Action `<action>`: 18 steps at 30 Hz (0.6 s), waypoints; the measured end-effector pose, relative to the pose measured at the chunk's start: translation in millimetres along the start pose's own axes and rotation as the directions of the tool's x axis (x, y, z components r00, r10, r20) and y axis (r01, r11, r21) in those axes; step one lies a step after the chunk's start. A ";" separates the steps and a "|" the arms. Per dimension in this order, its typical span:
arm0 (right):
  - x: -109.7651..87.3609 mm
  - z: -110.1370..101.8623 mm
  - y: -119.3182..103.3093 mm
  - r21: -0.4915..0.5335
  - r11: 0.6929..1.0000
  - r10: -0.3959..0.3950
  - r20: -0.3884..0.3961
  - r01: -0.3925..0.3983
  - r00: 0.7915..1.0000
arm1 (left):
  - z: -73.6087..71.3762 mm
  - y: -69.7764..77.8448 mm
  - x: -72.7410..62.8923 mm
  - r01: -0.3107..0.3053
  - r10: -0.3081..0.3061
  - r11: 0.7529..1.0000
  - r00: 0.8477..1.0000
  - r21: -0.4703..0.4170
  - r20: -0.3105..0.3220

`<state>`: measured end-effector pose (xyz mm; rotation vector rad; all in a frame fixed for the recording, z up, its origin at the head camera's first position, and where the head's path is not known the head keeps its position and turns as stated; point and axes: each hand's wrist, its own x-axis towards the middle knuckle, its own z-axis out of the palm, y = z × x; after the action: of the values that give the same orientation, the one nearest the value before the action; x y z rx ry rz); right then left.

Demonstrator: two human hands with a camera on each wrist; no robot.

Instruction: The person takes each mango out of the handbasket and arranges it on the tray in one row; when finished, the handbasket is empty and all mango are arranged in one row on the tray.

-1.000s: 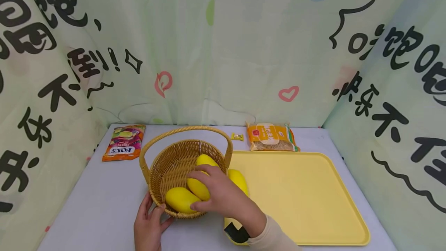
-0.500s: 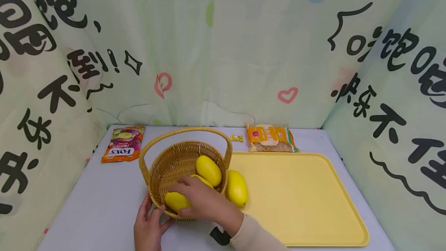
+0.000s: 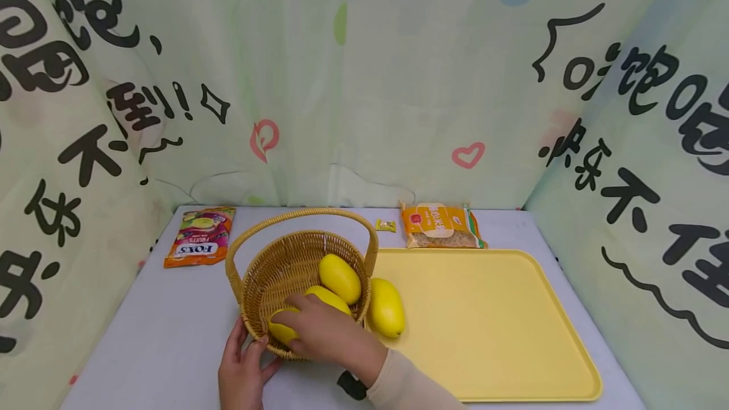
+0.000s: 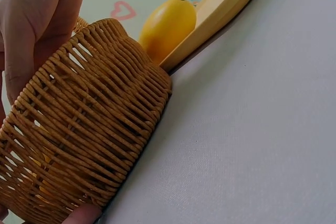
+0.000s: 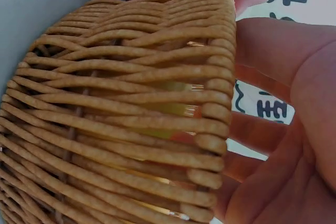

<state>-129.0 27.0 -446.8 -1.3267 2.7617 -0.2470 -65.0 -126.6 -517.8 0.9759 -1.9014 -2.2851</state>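
A wicker basket (image 3: 279,271) with a tall handle leans toward me, holding three yellow mangoes. My left hand (image 3: 242,369) grips its near-left rim, thumb on the rim and fingers against the outside. Inside the basket, my right hand (image 3: 330,337) curls its fingers over the front mango (image 3: 280,333), covering most of it. Behind lie the middle mango (image 3: 330,298), partly hidden, and the back mango (image 3: 340,278). Through the weave in the right wrist view, yellow shows faintly beside fingers. Another mango (image 3: 387,307) lies outside, at the tray's left edge.
A yellow tray (image 3: 490,328) lies right of the basket. Along the back are a red candy bag (image 3: 200,236), a small yellow packet (image 3: 386,226) and an orange food bag (image 3: 441,226). Printed curtains (image 3: 393,81) enclose the white table (image 3: 165,334).
My right hand has moved left and down from the middle mango to the front one, uncovering the back mango. My left hand has kept its grip on the basket.
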 end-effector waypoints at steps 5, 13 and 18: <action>5.8 -2.6 -0.7 -0.023 1.000 -0.014 0.071 0.016 0.997 | 0.3 -0.6 1.0 0.008 -0.008 1.000 1.000 0.004 -0.002; 17.1 -4.8 -0.7 -0.013 0.999 0.040 0.177 -0.038 0.983 | 0.0 -0.4 -0.5 0.000 0.000 1.000 1.000 -0.005 0.000; 21.2 -2.0 0.3 0.014 0.997 0.077 0.208 -0.082 0.975 | 0.3 -0.2 -0.4 -0.001 0.001 1.000 1.000 -0.005 -0.004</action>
<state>-142.7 10.9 -444.7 -1.1610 2.6222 -0.1258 -64.7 -126.1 -517.8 0.9786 -1.8928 -2.2846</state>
